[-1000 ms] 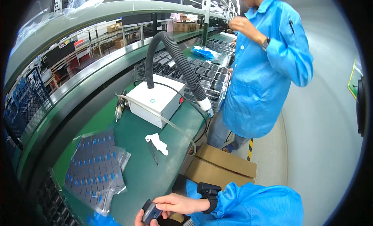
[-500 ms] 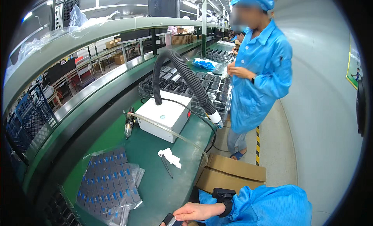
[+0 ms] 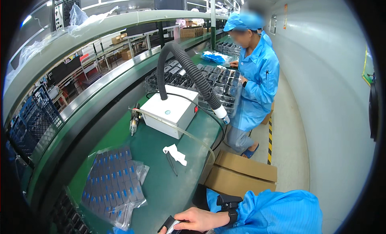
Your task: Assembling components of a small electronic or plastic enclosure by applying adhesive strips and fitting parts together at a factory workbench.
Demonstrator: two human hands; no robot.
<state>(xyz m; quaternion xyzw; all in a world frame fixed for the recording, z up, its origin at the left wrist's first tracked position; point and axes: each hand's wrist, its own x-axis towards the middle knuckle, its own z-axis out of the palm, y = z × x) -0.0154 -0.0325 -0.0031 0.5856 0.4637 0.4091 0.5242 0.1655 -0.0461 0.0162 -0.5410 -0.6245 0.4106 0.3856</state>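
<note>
My right hand comes in from the lower right, in a blue sleeve with a black band and device at the wrist. Its fingers are closed on a small black and silver piece, whose kind I cannot make out. A fingertip at the picture's lower edge touches that piece, seemingly from my left hand; the rest of that hand is out of sight. To the left on the green bench, a clear plastic sheet carries rows of flat dark pieces with blue marks. Black tweezers lie against a crumpled white cloth.
Farther back stands a white box with a ribbed black hose and a thin tube. Beside it lies a metal and black fitting. Clear trays hold dark parts. A co-worker in blue bends at the bench. A cardboard box is on the right.
The co-worker has moved left and lower, hands now at the trays. My right hand and the small piece have shifted slightly left, and the piece's silver side shows more. The view has shifted a little.
</note>
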